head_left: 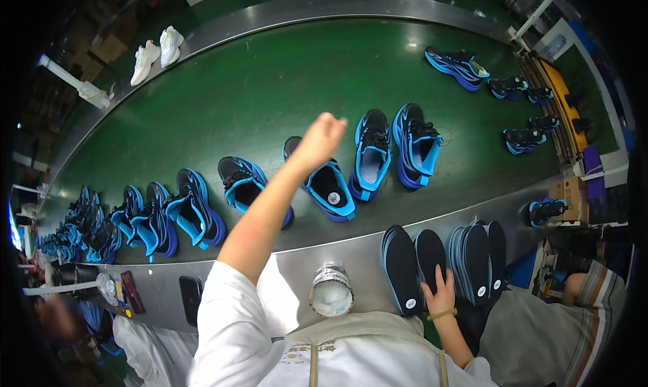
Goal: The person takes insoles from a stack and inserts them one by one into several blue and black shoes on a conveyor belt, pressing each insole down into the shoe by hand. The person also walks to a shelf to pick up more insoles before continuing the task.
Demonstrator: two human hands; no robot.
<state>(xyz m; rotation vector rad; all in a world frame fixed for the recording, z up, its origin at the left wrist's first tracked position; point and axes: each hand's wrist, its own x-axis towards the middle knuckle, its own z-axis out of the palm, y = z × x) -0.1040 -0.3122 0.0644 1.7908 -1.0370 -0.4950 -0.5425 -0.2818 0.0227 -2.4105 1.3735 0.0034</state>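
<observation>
My left hand (324,141) reaches out over the belt with curled fingers, above a black and blue sneaker (331,192) that has an insole in it. Whether the fingers hold anything cannot be made out. Just right of it stands a pair of similar sneakers, a left one (370,156) and a right one (417,146), with pale insides. My right hand (442,294), its fingers apart, lies at the edge of a stack of black insoles (430,257). Beside it are another insole stack (399,269) and a thicker, blue-edged stack (470,262).
On the near metal ledge (364,246) stand a foil-wrapped can (331,291), white paper (277,296) and a phone (190,300). Many sneakers (196,208) line the green belt (270,76) to the left. White shoes (171,46) sit on the far rim. Another person's leg (553,326) is at right.
</observation>
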